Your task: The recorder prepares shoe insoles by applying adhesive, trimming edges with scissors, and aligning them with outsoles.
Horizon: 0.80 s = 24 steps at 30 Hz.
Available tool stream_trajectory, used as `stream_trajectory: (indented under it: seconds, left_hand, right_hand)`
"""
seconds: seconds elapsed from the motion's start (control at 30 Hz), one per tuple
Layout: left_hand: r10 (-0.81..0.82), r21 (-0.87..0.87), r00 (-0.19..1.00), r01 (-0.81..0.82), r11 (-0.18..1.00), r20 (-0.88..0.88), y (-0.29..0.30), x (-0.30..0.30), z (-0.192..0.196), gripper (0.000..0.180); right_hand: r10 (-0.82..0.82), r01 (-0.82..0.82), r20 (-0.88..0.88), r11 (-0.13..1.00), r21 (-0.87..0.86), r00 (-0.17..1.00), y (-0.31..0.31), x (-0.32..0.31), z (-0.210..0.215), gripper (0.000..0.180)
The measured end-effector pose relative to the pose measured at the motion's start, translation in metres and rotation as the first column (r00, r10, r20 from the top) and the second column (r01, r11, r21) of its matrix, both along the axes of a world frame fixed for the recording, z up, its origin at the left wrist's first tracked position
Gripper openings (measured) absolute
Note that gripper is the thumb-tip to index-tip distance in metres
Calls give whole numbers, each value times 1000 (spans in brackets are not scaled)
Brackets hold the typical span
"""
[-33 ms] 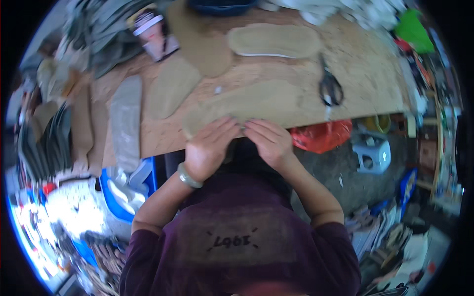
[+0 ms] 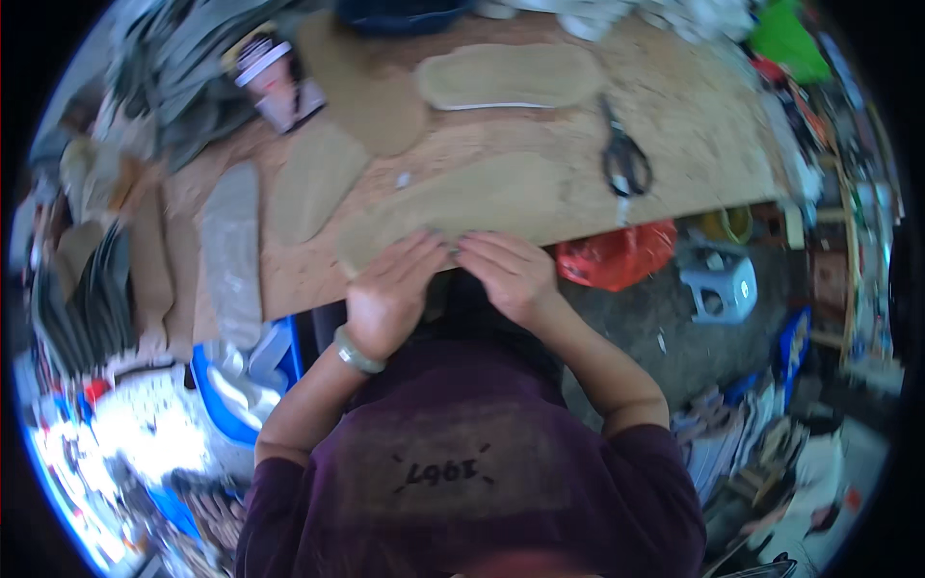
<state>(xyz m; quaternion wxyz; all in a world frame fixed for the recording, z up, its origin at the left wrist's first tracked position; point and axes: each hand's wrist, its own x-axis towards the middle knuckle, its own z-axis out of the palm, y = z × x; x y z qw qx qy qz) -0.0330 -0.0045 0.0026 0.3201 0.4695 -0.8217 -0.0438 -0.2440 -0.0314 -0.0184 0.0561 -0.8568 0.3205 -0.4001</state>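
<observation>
Both hands meet at the near edge of the tabletop [image 2: 694, 144], right on the rim of a long beige insole [image 2: 472, 193] lying flat and slightly aslant in the middle. Left hand [image 2: 390, 294], right hand [image 2: 506, 277]: fingers together, slanting inward, tips almost touching at the insole's near edge. Are they pinching it or just pressing? Can't tell; the thumbs are tucked out of sight, and the fingertips blur together.

Over to the right, black-handled scissors [image 2: 626, 166] lie near the insole. On the far side, another beige insole [image 2: 511, 75] shows a white edge. To the left, a tan insole [image 2: 318, 183] and a grey insole [image 2: 231, 250], its surface details soft.

Far side again: a dark blue basin [image 2: 405, 15], cut off by the picture's top. Below on the right, a red bag [image 2: 617, 255], partly hidden by the tabletop. Near left, a blue bin [image 2: 220, 409] holds pale pieces, hard to make out.
</observation>
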Motion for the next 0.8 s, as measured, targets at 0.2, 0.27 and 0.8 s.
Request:
stream_trajectory:
  seconds: [0.2, 0.27, 0.8]
  left_hand:
    - [-45, 108, 999, 47, 993, -20, -4, 1, 15, 37]
    - [-56, 108, 998, 57, 993, -12, -5, -2, 18, 36]
    - [-134, 23, 981, 138, 990, -138, -18, -36, 3, 27]
  right_hand:
    - [19, -20, -46, 1000, -16, 999, -5, -19, 8, 22]
    - [-4, 4, -28, 1000, -29, 1000, -8, -32, 8, 21]
    - [-72, 79, -173, 996, 34, 982, -28, -72, 21, 33]
